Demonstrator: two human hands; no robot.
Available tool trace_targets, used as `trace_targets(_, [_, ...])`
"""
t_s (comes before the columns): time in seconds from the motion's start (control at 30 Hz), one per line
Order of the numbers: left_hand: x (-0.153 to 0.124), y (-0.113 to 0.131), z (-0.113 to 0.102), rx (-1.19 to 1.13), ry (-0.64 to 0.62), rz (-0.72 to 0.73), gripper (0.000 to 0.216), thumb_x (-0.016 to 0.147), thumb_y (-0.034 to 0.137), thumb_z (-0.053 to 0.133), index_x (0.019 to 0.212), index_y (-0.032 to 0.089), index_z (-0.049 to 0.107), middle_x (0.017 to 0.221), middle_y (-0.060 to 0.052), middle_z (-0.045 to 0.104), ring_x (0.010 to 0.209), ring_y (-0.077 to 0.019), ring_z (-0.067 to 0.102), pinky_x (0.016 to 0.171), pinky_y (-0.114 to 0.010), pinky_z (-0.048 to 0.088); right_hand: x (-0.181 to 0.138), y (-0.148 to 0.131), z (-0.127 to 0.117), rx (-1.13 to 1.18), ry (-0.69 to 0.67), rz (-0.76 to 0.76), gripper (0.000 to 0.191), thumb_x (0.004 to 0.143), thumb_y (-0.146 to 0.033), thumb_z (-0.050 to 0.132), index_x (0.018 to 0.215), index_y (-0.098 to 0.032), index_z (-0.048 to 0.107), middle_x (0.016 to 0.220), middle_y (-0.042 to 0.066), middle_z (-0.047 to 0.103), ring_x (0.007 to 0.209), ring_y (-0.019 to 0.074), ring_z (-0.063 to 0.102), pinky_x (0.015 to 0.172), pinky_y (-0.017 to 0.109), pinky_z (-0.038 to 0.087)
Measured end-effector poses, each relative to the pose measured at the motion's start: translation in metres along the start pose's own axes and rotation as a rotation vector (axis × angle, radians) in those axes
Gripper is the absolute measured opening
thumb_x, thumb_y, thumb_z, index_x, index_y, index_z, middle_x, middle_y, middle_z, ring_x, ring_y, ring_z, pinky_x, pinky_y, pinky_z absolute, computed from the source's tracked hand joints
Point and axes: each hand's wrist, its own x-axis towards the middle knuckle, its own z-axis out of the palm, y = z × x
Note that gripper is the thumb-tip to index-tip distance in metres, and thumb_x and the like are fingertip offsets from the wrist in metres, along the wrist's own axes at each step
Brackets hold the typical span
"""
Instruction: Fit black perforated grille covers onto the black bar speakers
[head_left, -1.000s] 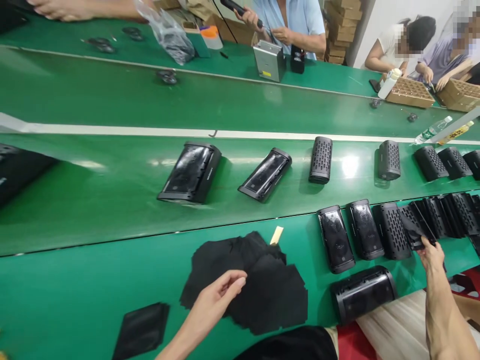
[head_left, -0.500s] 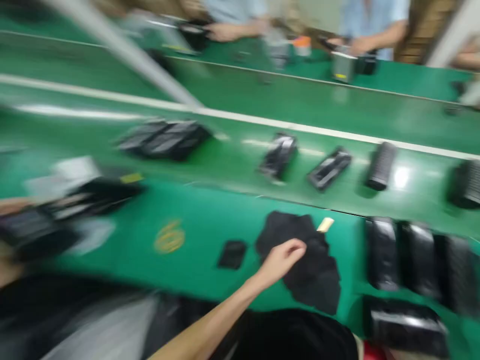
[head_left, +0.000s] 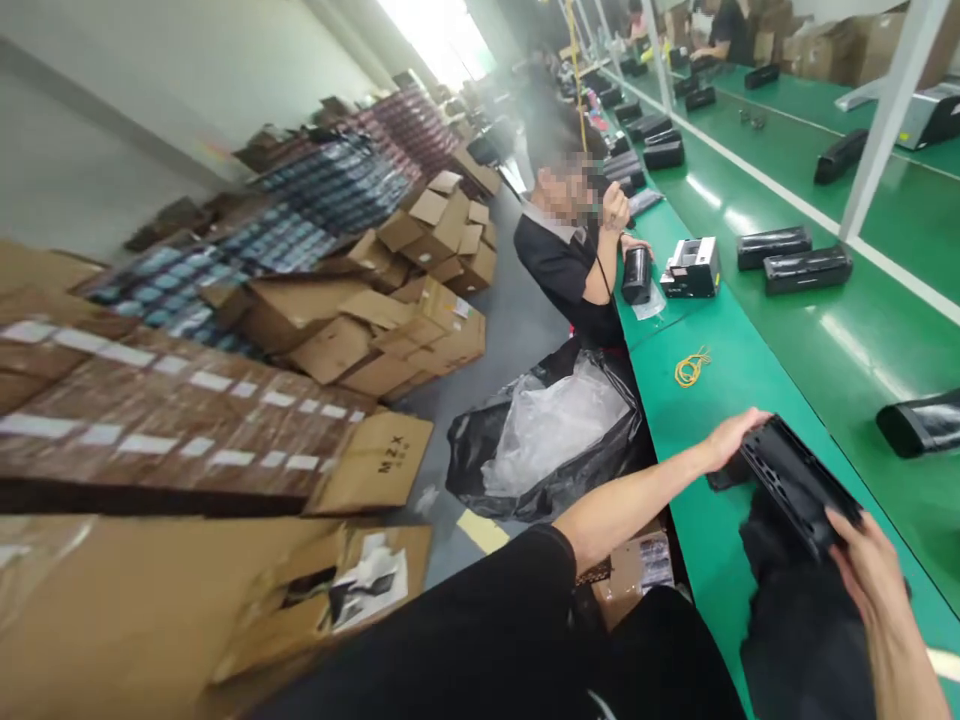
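Observation:
A long black plastic housing (head_left: 799,480) with a slotted side is held tilted over the green table. My left hand (head_left: 735,440) grips its far left end, and my right hand (head_left: 870,560) is closed around its near right end. Below the housing lies a pile of black sheets (head_left: 799,620), partly hidden by it and by my right arm. A small dark pad (head_left: 720,482) shows at the table edge under my left wrist.
Yellow bands (head_left: 690,368) lie farther up the green table (head_left: 731,350). A co-worker (head_left: 566,250) sits beyond, near a white-and-black unit (head_left: 691,268). Black housings (head_left: 806,270) rest on the conveyor. A plastic-lined bag (head_left: 551,425) and cartons (head_left: 375,460) stand left.
The view has swung left towards the cartons and co-worker. My left hand, earlier over the black sheets, now holds the housing; my right hand has come into view on it.

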Motion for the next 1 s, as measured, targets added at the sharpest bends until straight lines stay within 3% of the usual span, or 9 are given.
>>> trace_targets(0.1, [0.026,0.009,-0.049,0.125,0.150,0.016,0.065,0.107,0.053,0.033,0.150,0.014,0.061,0.161,-0.013,0.056,0.151,-0.0263,0.053,0.128,-0.043,0.038,0.047,-0.024,0.049,-0.287,-0.022,-0.059,0.037,0.078,-0.052,0.079,0.095,-0.020,0.070,0.093,0.009,0.069,0.102,0.0375,0.066,0.092,0.053,0.053])
trace_targets(0.23, [0.042,-0.005,-0.067,0.202,0.244,0.015,0.060,0.101,0.037,0.048,0.155,0.014,0.057,0.167,-0.009,0.048,0.159,-0.0245,0.042,0.135,-0.039,0.026,0.081,-0.034,0.088,-0.558,0.052,-0.216,0.055,0.071,-0.057,0.066,0.108,-0.017,0.074,0.122,0.025,0.063,0.136,0.0506,0.045,0.113,0.066,0.031])
trace_targets(0.37, [0.042,-0.018,-0.056,0.269,0.283,0.042,0.064,0.090,0.020,0.057,0.154,0.018,0.059,0.164,-0.007,0.053,0.157,-0.0255,0.045,0.135,-0.040,0.026,0.074,-0.029,0.085,-0.609,0.076,-0.375,0.085,0.070,-0.066,0.059,0.136,-0.013,0.067,0.133,0.025,0.057,0.135,0.0465,0.046,0.115,0.062,0.029])
trace_targets(0.5, [0.032,-0.017,-0.051,0.303,0.336,0.083,0.061,0.088,0.012,0.051,0.147,0.015,0.066,0.156,-0.009,0.062,0.151,-0.0242,0.052,0.132,-0.040,0.032,0.056,-0.029,0.080,-0.542,0.098,-0.459,0.070,0.074,-0.068,0.053,0.116,-0.017,0.077,0.141,0.022,0.055,0.135,0.0429,0.048,0.115,0.056,0.031])
trace_targets(0.63, [0.019,-0.004,-0.055,0.314,0.385,0.144,0.067,0.083,0.011,0.052,0.148,0.018,0.066,0.154,-0.008,0.064,0.146,-0.0248,0.055,0.128,-0.041,0.038,0.047,-0.043,0.077,-0.458,0.099,-0.448,0.058,0.074,-0.070,0.058,0.101,-0.023,0.078,0.146,0.018,0.057,0.142,0.0452,0.040,0.119,0.061,0.023])
trace_targets(0.7, [0.013,0.006,-0.058,0.246,0.354,0.141,0.068,0.079,0.013,0.055,0.147,0.018,0.067,0.149,-0.009,0.068,0.137,-0.0260,0.062,0.123,-0.041,0.044,0.047,-0.053,0.072,-0.407,0.069,-0.399,0.057,0.072,-0.070,0.064,0.101,-0.024,0.077,0.132,0.016,0.065,0.132,0.0437,0.049,0.115,0.061,0.030])
trace_targets(0.8, [0.002,0.024,-0.063,0.101,0.255,0.073,0.066,0.078,0.018,0.063,0.143,0.017,0.069,0.140,-0.010,0.073,0.121,-0.0260,0.069,0.112,-0.041,0.053,0.048,-0.065,0.062,-0.319,-0.035,-0.231,0.060,0.067,-0.072,0.071,0.101,-0.021,0.075,0.094,0.012,0.072,0.090,0.0354,0.066,0.085,0.053,0.052])
trace_targets(0.9, [-0.009,0.036,-0.070,0.007,0.094,-0.052,0.068,0.079,0.030,0.073,0.147,0.025,0.065,0.130,-0.008,0.075,0.107,-0.0233,0.070,0.092,-0.039,0.061,0.043,-0.067,0.052,-0.258,-0.141,-0.089,0.065,0.062,-0.075,0.074,0.097,-0.021,0.072,0.072,0.007,0.065,0.063,0.0281,0.061,0.061,0.043,0.050])
trace_targets(1.0, [-0.012,0.037,-0.078,-0.028,-0.090,-0.166,0.078,0.074,0.035,0.084,0.148,0.032,0.062,0.118,-0.006,0.074,0.093,-0.0195,0.070,0.072,-0.031,0.061,0.035,-0.061,0.046,-0.288,-0.126,-0.084,0.066,0.059,-0.075,0.075,0.098,-0.022,0.070,0.067,0.004,0.062,0.058,0.0270,0.057,0.061,0.044,0.049])
